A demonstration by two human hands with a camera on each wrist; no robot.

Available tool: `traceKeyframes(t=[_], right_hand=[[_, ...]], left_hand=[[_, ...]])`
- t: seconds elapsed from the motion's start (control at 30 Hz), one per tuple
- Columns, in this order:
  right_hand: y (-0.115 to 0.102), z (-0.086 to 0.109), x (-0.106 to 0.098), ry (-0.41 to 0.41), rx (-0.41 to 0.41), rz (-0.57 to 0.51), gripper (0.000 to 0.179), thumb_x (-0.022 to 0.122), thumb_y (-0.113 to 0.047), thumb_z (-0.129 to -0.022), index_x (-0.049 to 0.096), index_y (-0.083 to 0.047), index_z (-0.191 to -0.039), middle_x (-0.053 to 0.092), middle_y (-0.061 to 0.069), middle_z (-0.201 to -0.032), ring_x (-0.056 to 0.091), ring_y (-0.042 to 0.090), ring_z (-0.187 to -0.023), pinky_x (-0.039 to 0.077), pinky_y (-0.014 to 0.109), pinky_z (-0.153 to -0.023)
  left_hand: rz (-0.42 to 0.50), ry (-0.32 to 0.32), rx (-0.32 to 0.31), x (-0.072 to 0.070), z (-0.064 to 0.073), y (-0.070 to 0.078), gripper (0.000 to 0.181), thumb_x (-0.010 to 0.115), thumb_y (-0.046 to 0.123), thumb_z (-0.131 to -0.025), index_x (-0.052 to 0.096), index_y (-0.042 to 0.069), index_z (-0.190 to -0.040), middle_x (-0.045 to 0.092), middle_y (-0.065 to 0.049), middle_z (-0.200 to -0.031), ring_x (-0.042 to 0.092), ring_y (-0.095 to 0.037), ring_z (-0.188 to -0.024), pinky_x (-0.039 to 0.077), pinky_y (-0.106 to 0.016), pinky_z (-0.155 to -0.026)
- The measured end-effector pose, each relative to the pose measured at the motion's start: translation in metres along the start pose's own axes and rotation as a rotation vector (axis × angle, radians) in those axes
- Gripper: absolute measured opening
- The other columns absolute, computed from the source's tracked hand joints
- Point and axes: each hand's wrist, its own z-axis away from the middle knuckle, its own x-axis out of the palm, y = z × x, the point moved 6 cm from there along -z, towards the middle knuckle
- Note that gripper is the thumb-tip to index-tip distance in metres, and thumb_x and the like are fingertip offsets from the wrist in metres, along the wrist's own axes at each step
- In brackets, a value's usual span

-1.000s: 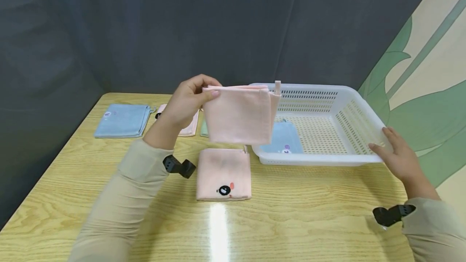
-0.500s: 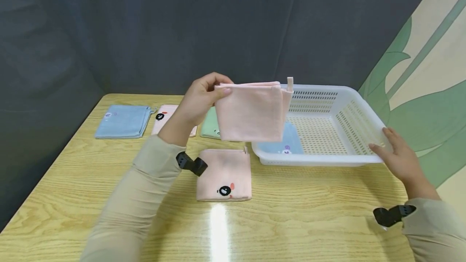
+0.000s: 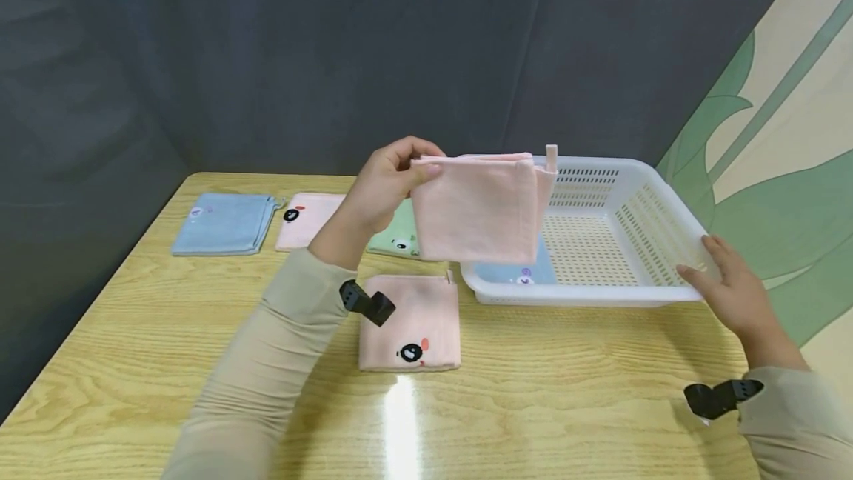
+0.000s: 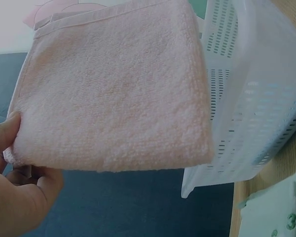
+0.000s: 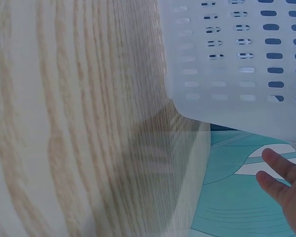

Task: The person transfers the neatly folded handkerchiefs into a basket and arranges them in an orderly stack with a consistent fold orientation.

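Note:
My left hand pinches a folded pink towel by its left edge, thumb in front, and holds it up over the left part of a white plastic basket. A small loop sticks up at the towel's far corner. In the left wrist view the towel's fluffy face hangs beside the basket wall. My right hand holds the basket's right rim, with the thumb on the inner side. Two of its fingers show outside the wall in the right wrist view. A blue towel lies in the basket, partly hidden.
Another pink towel with a cartoon face lies on the wooden table in front. Behind are a blue towel, a pink towel and a green towel, partly covered by the left arm. A dark curtain stands behind.
My left hand has carried the pink towel to the right, farther over the basket, uncovering more of the green towel. The right hand and the basket have stayed in place.

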Motion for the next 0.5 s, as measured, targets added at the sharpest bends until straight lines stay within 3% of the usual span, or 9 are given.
traceKeyframes(t=[0.5], right_hand=[[0.000, 0.000, 0.000, 0.002, -0.005, 0.009, 0.066, 0.040, -0.025, -0.089, 0.005, 0.005, -0.135, -0.002, 0.024, -0.139, -0.002, 0.047, -0.121, 0.004, 0.066, -0.086]], left_hand=[[0.043, -0.011, -0.021, 0.022, -0.009, -0.006, 0.012, 0.056, -0.003, -0.081, 0.055, -0.004, -0.093, 0.041, -0.005, -0.076, 0.043, -0.015, -0.067, 0.038, -0.023, -0.054]])
